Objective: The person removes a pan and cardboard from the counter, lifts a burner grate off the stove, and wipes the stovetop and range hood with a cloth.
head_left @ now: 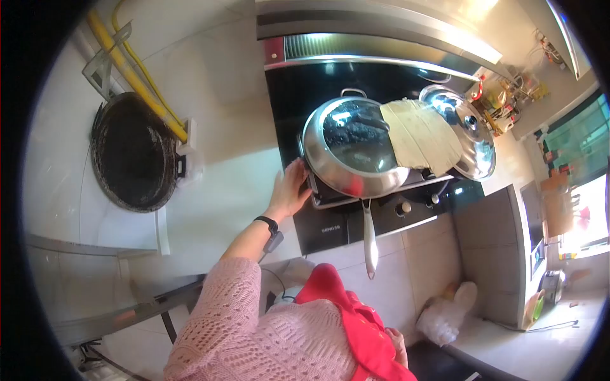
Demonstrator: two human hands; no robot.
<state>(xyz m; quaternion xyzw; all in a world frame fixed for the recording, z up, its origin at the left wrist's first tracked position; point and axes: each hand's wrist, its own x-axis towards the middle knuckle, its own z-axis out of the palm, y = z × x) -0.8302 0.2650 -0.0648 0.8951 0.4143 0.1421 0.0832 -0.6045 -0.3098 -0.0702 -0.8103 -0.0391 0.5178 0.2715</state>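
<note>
My left hand (290,190) is at the left edge of the stove, its fingers stretched towards the lower left side of a steel frying pan (346,181). The fingertips are close to the pan's side and the metal burner frame (337,202); whether they touch is unclear. A glass lid (356,141) covers the pan, with dark contents and droplets under it. The pan's long handle (370,244) points towards me. A flattened piece of cardboard (420,134) overlaps the pan's right side. Low by my body, my right hand (397,346) shows only partly beside red cloth (365,324); its fingers are mostly hidden.
A shiny steel lid (470,124) lies right of the cardboard on the black stove (289,108). At far left a dark wok (135,152) stands beneath a yellow pipe (136,73). The range hood (381,22) overhangs the back. A plastic bag (441,320) sits on the floor.
</note>
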